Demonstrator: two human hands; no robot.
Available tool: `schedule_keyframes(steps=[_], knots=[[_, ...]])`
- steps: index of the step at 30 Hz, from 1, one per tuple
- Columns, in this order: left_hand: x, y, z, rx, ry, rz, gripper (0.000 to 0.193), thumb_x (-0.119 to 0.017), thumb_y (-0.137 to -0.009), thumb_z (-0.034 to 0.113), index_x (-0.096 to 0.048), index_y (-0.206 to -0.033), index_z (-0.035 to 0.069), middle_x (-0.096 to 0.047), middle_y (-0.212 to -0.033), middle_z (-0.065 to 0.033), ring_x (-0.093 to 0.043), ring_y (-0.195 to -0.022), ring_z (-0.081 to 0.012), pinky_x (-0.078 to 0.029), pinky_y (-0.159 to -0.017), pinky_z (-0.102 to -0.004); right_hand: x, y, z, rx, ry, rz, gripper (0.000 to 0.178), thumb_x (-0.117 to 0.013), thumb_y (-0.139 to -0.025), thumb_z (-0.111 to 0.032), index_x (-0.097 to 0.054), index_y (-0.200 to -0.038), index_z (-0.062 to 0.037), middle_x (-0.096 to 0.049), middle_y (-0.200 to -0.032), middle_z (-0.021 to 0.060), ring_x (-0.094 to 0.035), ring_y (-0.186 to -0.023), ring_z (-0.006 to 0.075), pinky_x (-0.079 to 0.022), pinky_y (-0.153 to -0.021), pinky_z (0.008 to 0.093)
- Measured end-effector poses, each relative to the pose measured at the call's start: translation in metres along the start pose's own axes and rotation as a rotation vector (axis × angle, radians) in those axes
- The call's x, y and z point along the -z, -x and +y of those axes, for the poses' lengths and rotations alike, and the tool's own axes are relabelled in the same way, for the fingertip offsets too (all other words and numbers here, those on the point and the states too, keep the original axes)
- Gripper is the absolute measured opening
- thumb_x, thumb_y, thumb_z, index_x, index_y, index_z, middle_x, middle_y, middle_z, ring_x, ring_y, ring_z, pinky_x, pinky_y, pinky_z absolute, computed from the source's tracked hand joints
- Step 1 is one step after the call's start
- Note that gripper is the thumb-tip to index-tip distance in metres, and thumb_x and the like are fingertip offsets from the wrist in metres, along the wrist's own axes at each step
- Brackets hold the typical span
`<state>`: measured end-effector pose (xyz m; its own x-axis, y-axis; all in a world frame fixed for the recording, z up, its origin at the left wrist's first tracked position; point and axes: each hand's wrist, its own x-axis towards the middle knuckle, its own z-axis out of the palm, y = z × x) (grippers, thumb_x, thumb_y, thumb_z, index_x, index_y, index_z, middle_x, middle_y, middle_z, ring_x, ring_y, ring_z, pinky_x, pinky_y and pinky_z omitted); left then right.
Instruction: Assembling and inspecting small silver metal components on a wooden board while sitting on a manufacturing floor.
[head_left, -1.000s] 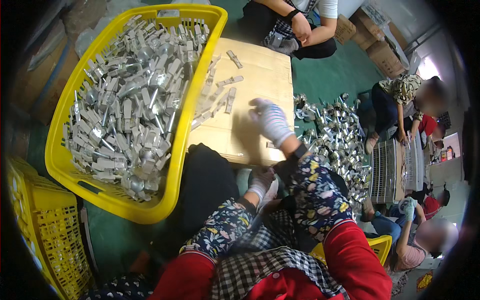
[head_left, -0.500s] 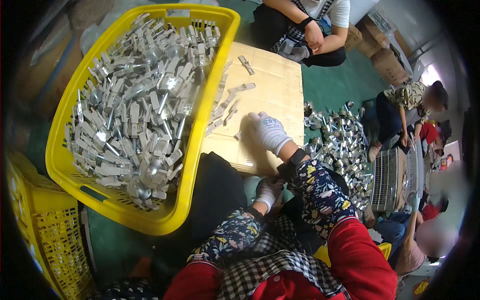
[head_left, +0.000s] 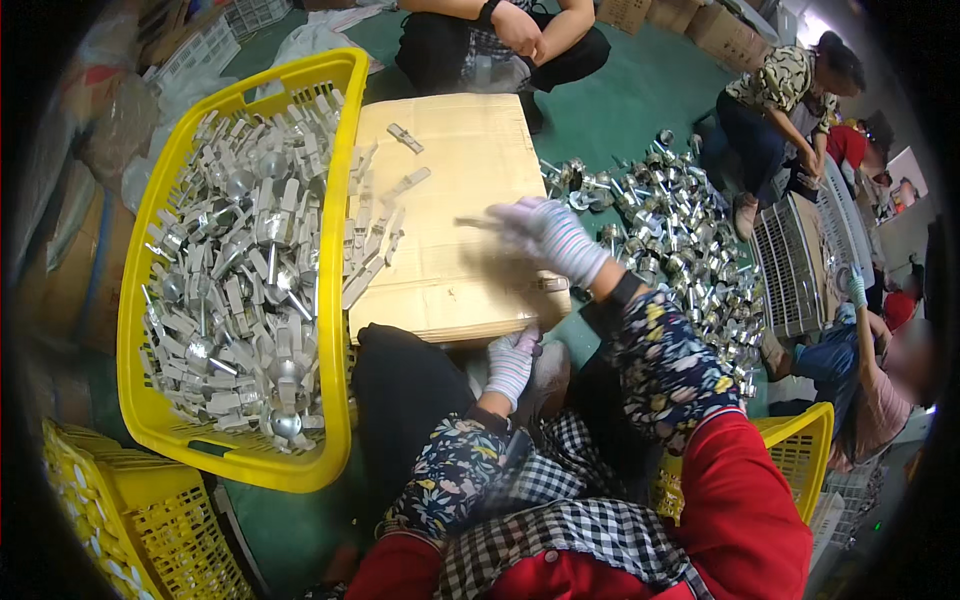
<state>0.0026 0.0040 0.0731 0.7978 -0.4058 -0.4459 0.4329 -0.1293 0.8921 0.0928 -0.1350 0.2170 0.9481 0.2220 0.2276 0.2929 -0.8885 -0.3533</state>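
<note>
Half a second ago the right hand (head_left: 565, 240) was down near the bench (head_left: 450, 120) with its fingertips by a small pale piece; now it appears raised, smeared by motion, and a slim grey strip (head_left: 472, 222) juts leftward from its fingers, which seem pinched together on the near end. As I judge it, that strip is in the hand instead of lying on the cardboard top, with the hand's shadow falling below and to the left. The left hand (head_left: 508, 370) shows more clearly than before, its gloved fingertips just beside the bench's front edge, but whether they are apart, together or clamped on something I cannot tell. With the wrist moved aside, a small dark piece (head_left: 548, 284) shows again at the right front corner. The loose strips (head_left: 372, 255) by the yellow basket (head_left: 335, 250) look undisturbed, though the whole view has swung, probably with the head. What remains hard to make out is the blurred fingers' exact grip, since thumb and fingertips merge, and the far end of the strip. The basket's wall hides part of the loose strips' row; within it, grey clips and shiny round parts overlap too densely to separate, as do the metal pieces (head_left: 680, 240) heaped on the green floor (head_left: 600, 110)
</note>
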Motion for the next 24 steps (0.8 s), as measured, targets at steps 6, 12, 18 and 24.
schedule_keyframes(steps=[6, 12, 18, 24], knots=[[-0.001, -0.001, -0.011, -0.001, 0.14, 0.027, 0.029, -0.057, -0.085, 0.027, -0.063, -0.083, -0.001, -0.063, -0.074, -0.0055, -0.056, -0.06, -0.0108, -0.045, -0.056, -0.0235, -0.027, 0.039, 0.074, -0.519, -0.724, 0.04, 0.042, -0.059, -0.084, -0.029, -0.054, -0.111, 0.0014, -0.06, -0.096, 0.0049, -0.053, -0.085, 0.0111, -0.044, -0.076, 0.0268], [-0.001, 0.0, -0.008, 0.051, 0.161, 0.04, 0.028, -0.059, -0.084, 0.027, -0.062, -0.085, -0.001, -0.063, -0.076, -0.0064, -0.055, -0.059, -0.0102, -0.045, -0.055, -0.023, -0.021, 0.041, 0.066, -0.499, -0.756, -0.006, 0.044, -0.048, -0.087, -0.028, -0.048, -0.117, 0.0042, -0.059, -0.1, 0.0127, -0.055, -0.087, 0.018, -0.044, -0.08, 0.0281], [-0.002, -0.002, -0.009, 0.024, 0.18, 0.02, 0.031, -0.059, -0.084, 0.03, -0.062, -0.084, -0.001, -0.061, -0.07, -0.0057, -0.053, -0.058, -0.0097, -0.043, -0.054, -0.0221, -0.017, 0.035, 0.067, -0.642, -0.867, 0.178, 0.036, -0.058, -0.082, -0.025, -0.058, -0.104, 0.0038, -0.062, -0.086, 0.0094, -0.057, -0.075, 0.0152, -0.046, -0.072, 0.0269], [-0.002, -0.002, -0.007, 0.01, 0.157, 0.021, 0.033, -0.058, -0.084, 0.032, -0.062, -0.082, -0.001, -0.061, -0.069, -0.0052, -0.053, -0.056, -0.0101, -0.043, -0.054, -0.0223, -0.015, 0.043, 0.066, -0.566, -0.774, 0.132, 0.035, -0.056, -0.078, -0.017, -0.058, -0.107, 0.0032, -0.063, -0.094, 0.0128, -0.059, -0.082, 0.0172, -0.046, -0.077, 0.0277]])
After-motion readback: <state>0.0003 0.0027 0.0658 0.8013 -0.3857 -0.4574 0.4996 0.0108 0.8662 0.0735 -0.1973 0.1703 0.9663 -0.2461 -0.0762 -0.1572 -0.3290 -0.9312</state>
